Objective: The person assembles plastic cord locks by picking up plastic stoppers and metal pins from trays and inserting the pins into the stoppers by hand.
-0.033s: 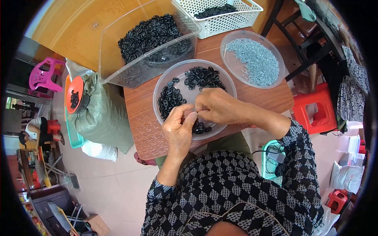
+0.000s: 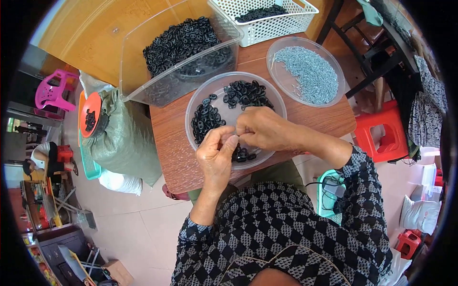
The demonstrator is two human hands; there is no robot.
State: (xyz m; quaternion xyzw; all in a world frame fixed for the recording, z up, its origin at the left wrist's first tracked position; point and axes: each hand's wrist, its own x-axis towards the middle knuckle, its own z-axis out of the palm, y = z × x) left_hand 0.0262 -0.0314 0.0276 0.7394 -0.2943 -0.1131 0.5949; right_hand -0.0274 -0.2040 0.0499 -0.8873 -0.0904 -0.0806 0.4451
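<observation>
Above a round clear plastic tub (image 2: 192,95), my left hand (image 2: 217,155) and my right hand (image 2: 267,129) meet at the fingertips. Both are closed in a pinch; whatever lies between the fingers is too small and covered to make out. Small black oval plastic pieces with holes (image 2: 206,120) lie in the tub in separate heaps, at its left, its far side and its near side, the last partly behind my hands. A round clear tray (image 2: 281,85) to the right holds many small silvery screw-like pins (image 2: 312,76).
The brown wooden table (image 2: 174,162) also bears a large clear bin (image 2: 157,90) of black pieces. Behind is a white perforated basket (image 2: 281,29). A stuffed sack (image 2: 129,138) with an orange bowl (image 2: 93,102) stands left. A red stool (image 2: 381,143) is at right.
</observation>
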